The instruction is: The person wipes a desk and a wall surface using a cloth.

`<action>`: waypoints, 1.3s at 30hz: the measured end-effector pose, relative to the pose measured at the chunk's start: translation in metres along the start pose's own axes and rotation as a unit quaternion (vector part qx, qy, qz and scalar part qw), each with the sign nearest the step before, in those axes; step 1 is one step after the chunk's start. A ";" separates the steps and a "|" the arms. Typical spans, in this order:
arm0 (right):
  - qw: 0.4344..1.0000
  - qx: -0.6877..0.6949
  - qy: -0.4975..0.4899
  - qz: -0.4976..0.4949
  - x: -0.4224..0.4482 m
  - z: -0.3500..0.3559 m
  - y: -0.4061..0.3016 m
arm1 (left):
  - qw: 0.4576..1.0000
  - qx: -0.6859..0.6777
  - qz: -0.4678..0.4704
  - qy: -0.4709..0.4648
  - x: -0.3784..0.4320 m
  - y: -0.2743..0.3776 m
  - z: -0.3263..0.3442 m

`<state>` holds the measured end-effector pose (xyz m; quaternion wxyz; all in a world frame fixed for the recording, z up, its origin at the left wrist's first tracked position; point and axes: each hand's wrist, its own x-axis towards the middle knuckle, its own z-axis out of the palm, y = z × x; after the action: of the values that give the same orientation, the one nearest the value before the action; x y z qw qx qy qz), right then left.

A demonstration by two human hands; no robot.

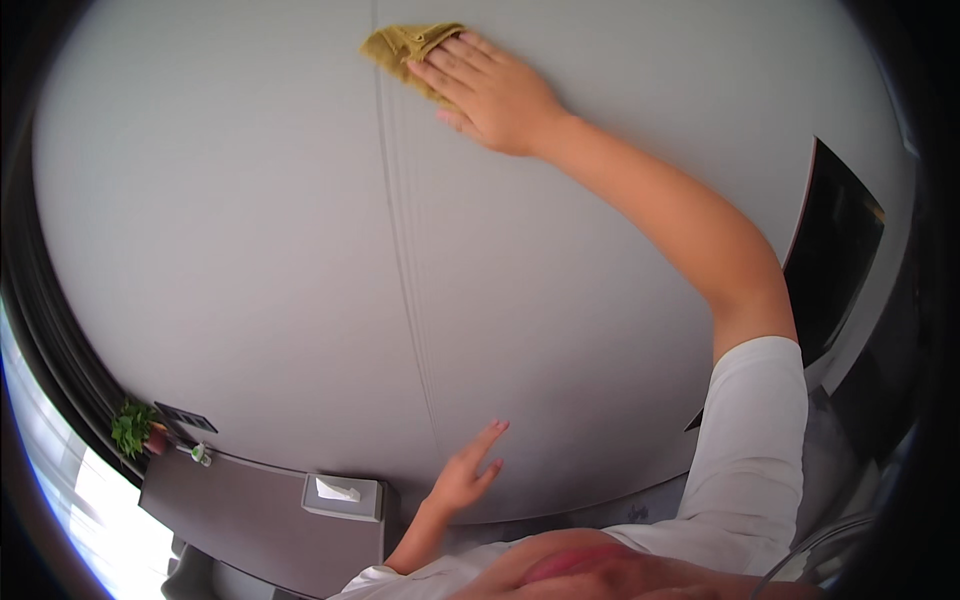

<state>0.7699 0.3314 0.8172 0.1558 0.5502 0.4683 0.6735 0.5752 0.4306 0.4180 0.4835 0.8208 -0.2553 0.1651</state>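
A folded yellow-brown cloth (401,54) lies flat against a light grey wall (247,225), high up, where it crosses a thin vertical groove. My right hand (499,94) presses on the cloth with its fingers stretched out, the arm reaching up from the right. Low in the view, near the foot of the wall, my left hand (469,476) holds nothing; its fingers are apart. Whether the left fingertips touch the wall, I cannot tell.
At the lower left stands a brown-grey table (255,510) bearing a tissue box (367,504) and a small white-and-green bottle (201,454). A potted plant (133,429) and dark curtain (56,352) are beside it. A dark panel (836,240) is on the right.
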 end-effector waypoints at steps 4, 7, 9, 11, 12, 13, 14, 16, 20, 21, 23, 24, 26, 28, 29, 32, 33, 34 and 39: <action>0.999 -0.013 -0.033 0.027 -0.032 -0.020 0.023 | 0.999 0.028 0.018 -0.032 0.014 0.001 0.010; 0.995 -0.027 -0.013 0.091 -0.059 -0.030 0.057 | 0.997 0.042 0.040 -0.051 0.026 0.002 0.019; 0.991 -0.032 -0.008 0.132 -0.083 -0.045 0.086 | 0.997 0.033 0.068 -0.027 0.036 0.008 0.027; 0.985 -0.039 -0.022 0.164 -0.105 -0.065 0.115 | 0.993 0.011 0.115 0.008 0.043 0.006 0.036; 0.983 -0.052 -0.004 0.173 -0.120 -0.070 0.130 | 0.988 -0.010 0.150 0.027 0.046 0.000 0.043; 0.979 -0.053 0.002 0.197 -0.134 -0.075 0.145 | 0.981 -0.030 0.185 0.045 0.052 -0.003 0.049; 0.974 -0.052 0.009 0.222 -0.148 -0.080 0.159 | 0.979 -0.038 0.192 0.064 0.058 -0.004 0.056; 0.966 -0.073 0.025 0.246 -0.181 -0.093 0.190 | 0.971 -0.065 0.209 0.097 0.074 0.001 0.072; 0.946 -0.110 0.068 0.298 -0.248 -0.117 0.246 | 0.963 -0.099 0.201 0.147 0.100 0.002 0.094; 0.937 -0.114 0.073 0.322 -0.265 -0.123 0.259 | 0.960 -0.154 0.166 0.167 0.102 -0.001 0.105; 0.917 -0.134 0.057 0.371 -0.304 -0.133 0.282 | 0.948 -0.222 0.124 0.192 0.112 0.000 0.120; 0.905 -0.143 0.050 0.397 -0.316 -0.138 0.285 | 0.944 -0.232 0.119 0.200 0.119 0.001 0.125; 0.912 -0.128 0.051 0.387 -0.342 -0.144 0.283 | 0.943 -0.242 0.118 0.195 0.133 0.002 0.134; 0.915 -0.120 0.053 0.382 -0.372 -0.146 0.270 | 0.949 -0.238 0.118 0.168 0.139 0.001 0.141; 0.916 -0.123 0.053 0.379 -0.392 -0.145 0.265 | 0.951 -0.244 0.112 0.156 0.144 0.004 0.145; 0.911 -0.123 0.026 0.393 -0.433 -0.142 0.233 | 0.954 -0.252 0.096 0.133 0.150 0.010 0.147; 0.909 -0.128 0.009 0.397 -0.440 -0.148 0.223 | 0.951 -0.263 0.101 0.128 0.152 0.010 0.149; 0.906 -0.125 0.004 0.404 -0.445 -0.150 0.215 | 0.948 -0.273 0.106 0.123 0.152 0.009 0.150; 0.898 -0.110 0.014 0.426 -0.438 -0.159 0.229 | 0.961 -0.241 0.104 0.085 0.141 0.009 0.133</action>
<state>0.8504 -0.1769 0.7474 -0.0930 0.6668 0.1141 0.7306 0.6885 0.2733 0.4339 0.6670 0.6321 -0.3293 0.2173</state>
